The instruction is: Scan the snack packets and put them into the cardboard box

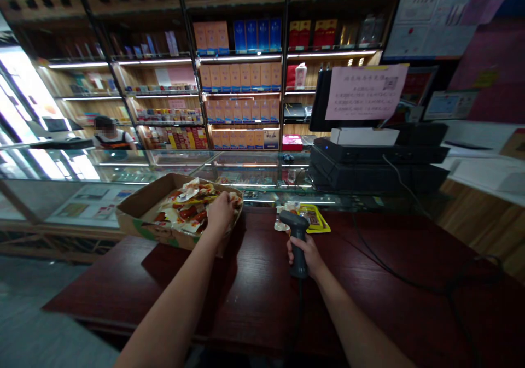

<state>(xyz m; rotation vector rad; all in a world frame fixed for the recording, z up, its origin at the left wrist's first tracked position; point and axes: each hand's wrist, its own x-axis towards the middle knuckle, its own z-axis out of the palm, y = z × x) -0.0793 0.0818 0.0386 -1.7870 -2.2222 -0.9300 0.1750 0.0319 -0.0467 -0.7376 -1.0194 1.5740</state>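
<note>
My left hand (220, 212) is down in the shallow cardboard box (135, 215), fingers curled narrow over the heap of shiny snack packets (184, 206). Is it pinching one? I can't tell from here, since my knuckles hide the fingertips. Those packets look light and soft, their crinkly film probably slippery, so a pinch at a sealed edge looks safer than a grab at the middle. They lie loose and overlapping in the box, which sits at the left end of the dark red wooden counter (254, 308), right up by the glass display case (164, 165).

Over on the right, my right hand (305, 256) is closed firmly around the grip of a corded barcode scanner (298, 242), its head tipped up and away from me. Just beyond it, a yellow packet (315, 218) lies flat on the counter, with the scanner's head partly in front of it. The black scanner cable (301, 308) drops from the butt of the handle, and a thinner cable (410, 269) snakes across the counter on the right, a possible snag. Past the glass stands a black till setup (369, 160), with a pink notice (366, 92) taped above it. Behind the case, another person (109, 135) stands before the stocked shelves (241, 78).
</note>
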